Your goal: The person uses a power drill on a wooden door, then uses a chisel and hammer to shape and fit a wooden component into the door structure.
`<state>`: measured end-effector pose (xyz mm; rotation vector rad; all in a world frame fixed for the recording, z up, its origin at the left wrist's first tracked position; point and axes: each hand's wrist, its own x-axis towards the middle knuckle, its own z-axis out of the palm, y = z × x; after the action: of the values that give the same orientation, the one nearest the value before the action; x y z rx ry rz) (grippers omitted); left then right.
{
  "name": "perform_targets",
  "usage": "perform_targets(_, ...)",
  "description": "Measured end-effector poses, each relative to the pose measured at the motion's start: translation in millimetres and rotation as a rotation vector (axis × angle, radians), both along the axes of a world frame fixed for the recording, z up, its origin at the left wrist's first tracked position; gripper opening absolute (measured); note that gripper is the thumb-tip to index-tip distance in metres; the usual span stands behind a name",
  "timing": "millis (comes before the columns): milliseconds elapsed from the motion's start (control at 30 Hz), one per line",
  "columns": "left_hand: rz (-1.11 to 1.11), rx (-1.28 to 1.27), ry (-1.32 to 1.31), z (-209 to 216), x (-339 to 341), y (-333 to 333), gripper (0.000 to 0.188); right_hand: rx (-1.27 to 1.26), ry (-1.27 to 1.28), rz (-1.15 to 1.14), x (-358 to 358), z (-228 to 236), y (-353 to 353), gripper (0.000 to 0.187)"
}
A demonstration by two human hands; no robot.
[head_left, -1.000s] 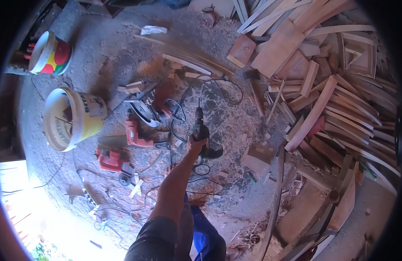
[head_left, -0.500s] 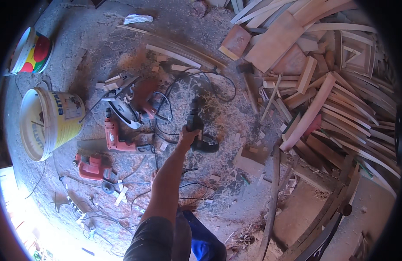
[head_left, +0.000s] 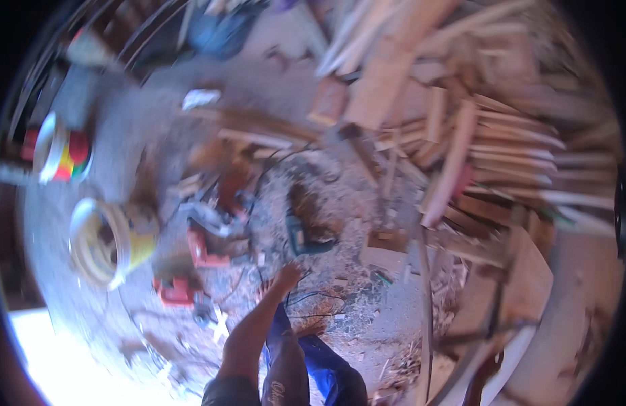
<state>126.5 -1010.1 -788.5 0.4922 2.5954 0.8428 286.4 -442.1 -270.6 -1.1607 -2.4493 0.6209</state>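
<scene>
My left hand (head_left: pixel 286 276) reaches down over the dusty floor, its fingers smeared by motion. Just beyond it, apart from the hand, a dark green and black power drill (head_left: pixel 298 235) lies on its side. Left of the drill lie a red-orange drill (head_left: pixel 203 249), a circular saw (head_left: pixel 210 218) and a red power tool (head_left: pixel 172 292), with dark cords among them. No right hand can be made out.
A yellow-white bucket (head_left: pixel 133 233) and a multicoloured bucket (head_left: pixel 78 152) stand at the left. Stacked wooden strips (head_left: pixel 509 149) fill the right side. Long slats (head_left: pixel 255 139) lie ahead. A blurred pale board (head_left: pixel 533 281) is at lower right. Wood scraps and shavings litter the floor.
My left hand has let go of the dark drill and drawn back toward me. That drill now rests on the floor. The whole view has shifted and blurred.
</scene>
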Motion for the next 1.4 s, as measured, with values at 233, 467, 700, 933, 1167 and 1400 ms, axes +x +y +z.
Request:
perform_targets(233, 0.541, 0.589, -0.781, 318, 73, -48, 0.024, -0.120, 0.007, -0.458, 38, -44, 21, 0.054)
perform_targets(467, 0.285, 0.490, -0.752, 438, 84, -46, 0.035, -0.698, 0.116, -0.382, 47, 54, -93, 0.037)
perform_targets(700, -0.150, 0.734, -0.654, 588, 53, 135, 0.028, -1.236, 0.778, -0.183, 101, 156, -211, 0.038)
perform_targets(933, -0.432, 0.785, -0.793, 724, 126, 306, 0.031, -1.099, 0.826, 0.023, 144, 197, -224, 0.036)
perform_targets(1167, -0.547, 0.806, -0.844, 695, 172, 330, 0.021, -0.826, 0.581, 0.033, 176, 187, -224, 0.040)
perform_targets(1400, -0.576, 0.646, -0.930, 692, 187, 331, 0.018, -0.605, 0.456, -0.373, 232, 145, -276, 0.042)
